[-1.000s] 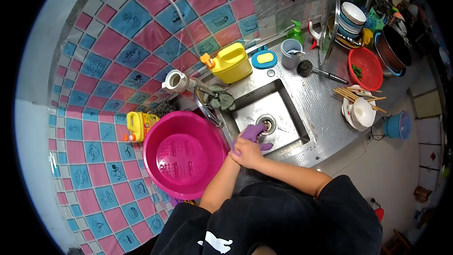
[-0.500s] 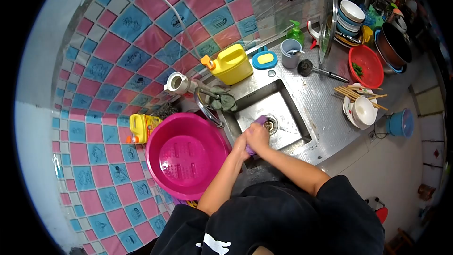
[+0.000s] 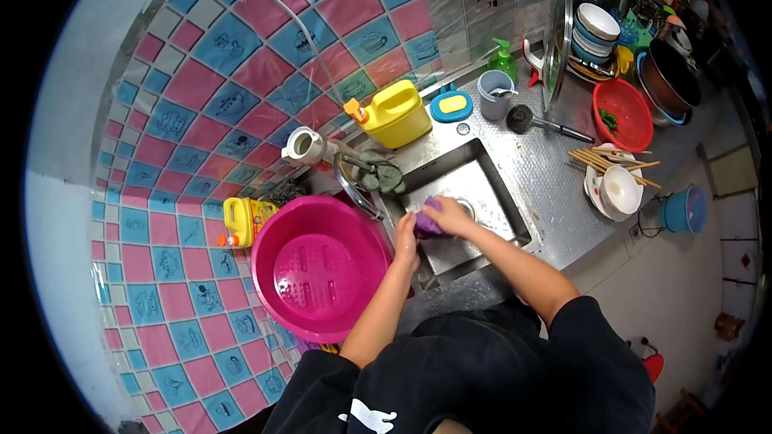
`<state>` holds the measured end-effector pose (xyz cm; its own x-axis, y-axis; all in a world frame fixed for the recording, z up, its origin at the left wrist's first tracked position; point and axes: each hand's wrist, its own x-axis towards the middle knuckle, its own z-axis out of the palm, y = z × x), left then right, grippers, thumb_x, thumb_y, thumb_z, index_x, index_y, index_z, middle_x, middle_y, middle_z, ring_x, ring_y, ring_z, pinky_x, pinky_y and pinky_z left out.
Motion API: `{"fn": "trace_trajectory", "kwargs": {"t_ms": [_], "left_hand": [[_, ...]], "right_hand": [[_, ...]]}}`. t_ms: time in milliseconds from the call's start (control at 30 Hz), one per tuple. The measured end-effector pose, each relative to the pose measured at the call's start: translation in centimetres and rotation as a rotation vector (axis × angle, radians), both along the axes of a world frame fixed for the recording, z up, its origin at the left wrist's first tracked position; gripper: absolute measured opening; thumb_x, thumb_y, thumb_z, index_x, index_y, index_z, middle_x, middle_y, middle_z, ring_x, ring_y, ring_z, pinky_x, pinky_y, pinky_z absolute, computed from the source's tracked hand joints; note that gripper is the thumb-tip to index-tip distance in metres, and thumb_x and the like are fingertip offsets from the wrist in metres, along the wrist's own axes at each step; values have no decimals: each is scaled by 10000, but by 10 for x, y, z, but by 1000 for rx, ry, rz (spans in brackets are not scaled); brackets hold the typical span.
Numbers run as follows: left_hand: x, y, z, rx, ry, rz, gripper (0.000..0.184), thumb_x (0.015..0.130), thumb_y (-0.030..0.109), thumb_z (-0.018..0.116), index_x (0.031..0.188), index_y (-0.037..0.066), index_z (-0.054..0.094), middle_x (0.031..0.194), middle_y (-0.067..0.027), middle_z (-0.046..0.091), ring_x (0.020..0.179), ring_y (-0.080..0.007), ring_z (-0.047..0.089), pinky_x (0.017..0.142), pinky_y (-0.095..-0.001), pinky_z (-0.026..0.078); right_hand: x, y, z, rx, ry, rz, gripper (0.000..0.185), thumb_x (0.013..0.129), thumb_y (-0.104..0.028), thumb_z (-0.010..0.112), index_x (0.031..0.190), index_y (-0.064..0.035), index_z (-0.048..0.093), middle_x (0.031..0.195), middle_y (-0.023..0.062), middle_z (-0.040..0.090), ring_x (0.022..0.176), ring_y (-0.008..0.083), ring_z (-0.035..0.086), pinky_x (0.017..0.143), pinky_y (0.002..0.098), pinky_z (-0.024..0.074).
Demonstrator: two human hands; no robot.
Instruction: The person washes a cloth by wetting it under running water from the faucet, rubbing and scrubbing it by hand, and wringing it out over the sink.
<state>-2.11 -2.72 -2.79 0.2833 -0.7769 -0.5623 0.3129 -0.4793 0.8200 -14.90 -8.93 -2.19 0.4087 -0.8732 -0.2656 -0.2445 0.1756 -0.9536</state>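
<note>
Over the sink [image 3: 500, 193] | right hand [image 3: 452, 218]: fingers pinching purple cloth [image 3: 428, 225] | left hand [image 3: 406, 243]: fingers, cannot tell | drain [image 3: 470, 208] partly hidden

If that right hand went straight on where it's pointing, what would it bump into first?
The right hand has the purple cloth at its fingers, so that comes first; beyond it, probably the left hand, though depth is unclear from above.

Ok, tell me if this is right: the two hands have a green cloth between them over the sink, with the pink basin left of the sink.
Wrong on the colour: the head view shows that the cloth between the left hand and the right hand is purple. It is over the sink, with the pink basin left of it.
</note>
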Motion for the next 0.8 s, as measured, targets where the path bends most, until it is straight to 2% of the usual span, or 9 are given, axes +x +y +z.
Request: {"fn": "trace_trajectory", "kwargs": {"t_ms": [100, 267, 467, 533, 600, 633, 667, 733, 800], "left_hand": [[2, 2, -17, 209, 657, 203, 457, 876, 462, 369, 1092, 86, 513, 1057, -89, 558, 987, -255, 535, 900, -395, 404], [4, 4, -33, -85, 1045, 22, 389, 886, 329, 355, 1119, 43, 478, 1095, -117, 535, 1022, -267, 517, 929, -399, 385], [-16, -2, -13, -8, 796, 201, 314, 900, 129, 334, 1159, -21, 427, 1150, -160, 500, 1074, -285, 491, 973, -405, 356], [-20, -2, -7, 35, 762, 236, 296, 903, 97, 327, 1154, -21, 431, 1145, -159, 501, 1069, -274, 494, 967, -400, 367], [-22, -3, -3, 86, 793, 270, 274, 905, 100, 319, 1118, 11, 466, 1102, -136, 519, 1028, -231, 519, 925, -385, 415], [-12, 2, -26, 53, 754, 248, 256, 902, 133, 350, 1090, 17, 480, 1072, -127, 527, 997, -226, 532, 907, -373, 431], [2, 21, -61, -260, 1058, 184, 256, 904, 163, 368, 1077, 18, 488, 1048, -118, 533, 969, -221, 544, 870, -353, 457], [4, 21, -57, -240, 1053, 150, 256, 904, 160, 367, 1080, 15, 485, 1048, -120, 532, 973, -223, 541, 871, -355, 456], [5, 16, -44, -213, 1033, 74, 257, 905, 154, 367, 1087, 10, 478, 1049, -122, 530, 979, -225, 537, 873, -360, 453]], "right_hand": [[29, 42, 21, -202, 25, -43, 353, 759, -300, 607, 926, 7, 564, 957, 198, 580, 871, 337, 565, 749, 394, 446], [37, 87, 69, -422, -1, 115, 316, 688, -314, 674, 834, -58, 560, 861, 128, 498, 838, 319, 536, 724, 404, 440], [21, 20, 13, -818, 329, -311, 240, 642, -195, 649, 801, -30, 578, 960, 143, 539, 865, 304, 527, 713, 358, 449], [20, 8, -17, -296, 104, -515, 290, 650, -165, 635, 892, -12, 585, 940, 171, 574, 843, 306, 564, 742, 353, 456], [23, 30, -5, -58, -60, -379, 329, 661, -132, 618, 963, -10, 577, 919, 179, 592, 844, 293, 587, 763, 350, 460], [29, 42, 5, -97, -129, -326, 330, 658, -115, 626, 975, -30, 584, 912, 152, 598, 844, 266, 590, 761, 338, 460], [36, 64, 25, -230, -124, -370, 262, 645, -89, 629, 899, -40, 583, 914, 140, 595, 860, 274, 568, 759, 337, 447], [40, 76, 52, -534, -114, -381, 176, 626, -81, 639, 780, -49, 560, 870, 124, 585, 856, 285, 533, 742, 343, 429], [37, 63, 45, -524, -111, -331, 156, 622, -82, 640, 739, -47, 542, 847, 123, 575, 852, 289, 518, 735, 347, 422]]}}
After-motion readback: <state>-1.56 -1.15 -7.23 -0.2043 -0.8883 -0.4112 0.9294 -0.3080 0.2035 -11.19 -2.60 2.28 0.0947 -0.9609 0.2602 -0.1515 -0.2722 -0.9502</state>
